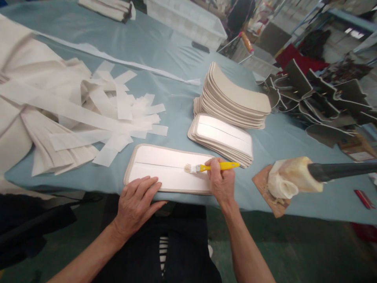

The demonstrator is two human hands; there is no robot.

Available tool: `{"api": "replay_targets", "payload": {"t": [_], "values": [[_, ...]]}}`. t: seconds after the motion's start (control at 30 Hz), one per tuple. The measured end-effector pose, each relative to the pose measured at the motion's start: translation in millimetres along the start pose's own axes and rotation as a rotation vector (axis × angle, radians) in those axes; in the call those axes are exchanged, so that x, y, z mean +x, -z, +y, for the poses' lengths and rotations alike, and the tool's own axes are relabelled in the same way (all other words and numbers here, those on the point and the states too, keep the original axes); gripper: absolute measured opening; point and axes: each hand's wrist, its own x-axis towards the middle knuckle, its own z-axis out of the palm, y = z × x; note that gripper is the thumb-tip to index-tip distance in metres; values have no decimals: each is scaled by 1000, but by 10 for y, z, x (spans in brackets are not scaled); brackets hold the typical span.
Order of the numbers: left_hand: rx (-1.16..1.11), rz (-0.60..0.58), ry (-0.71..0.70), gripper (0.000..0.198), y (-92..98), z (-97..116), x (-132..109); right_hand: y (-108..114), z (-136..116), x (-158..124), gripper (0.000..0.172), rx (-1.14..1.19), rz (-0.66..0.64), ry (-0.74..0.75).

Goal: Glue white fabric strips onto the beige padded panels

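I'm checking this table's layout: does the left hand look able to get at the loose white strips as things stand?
Probably yes: the left hand rests on the white panel, and the loose white strips lie just beyond the panel's left end, with nothing standing between.

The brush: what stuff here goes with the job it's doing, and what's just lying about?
Probably for the brushing:
brush, in the right hand
panel, under the brush and left hand
white-topped stack, likely more such panels

Probably just lying about, untouched now:
black bar
red stick
white bin
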Motion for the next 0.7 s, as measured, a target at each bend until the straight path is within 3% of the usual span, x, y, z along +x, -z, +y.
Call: {"api": "replay_targets", "payload": {"t": [0.1, 0.17, 0.27, 0.37, 0.53, 0.7], "values": [[6, 12, -6, 37, -6, -3, 12, 371, 106, 0, 38, -165, 129, 10], [14, 18, -3, 37, -5, 0, 17, 488, 94, -38, 38, -337, 216, 74], [14, 9, 2, 36, 3, 13, 16, 442, -2, -121, 37, -610, 285, 211], [2, -5, 21, 36, 10, 24, 5, 207, -160, -194, 39, -694, 196, 335], [-10, -10, 31, 36, 21, 24, -11, -265, -500, -241, 34, -291, -62, 338], [-7, -20, 29, 36, 38, 26, -23, -740, -781, -254, 35, 187, -129, 145]]}}
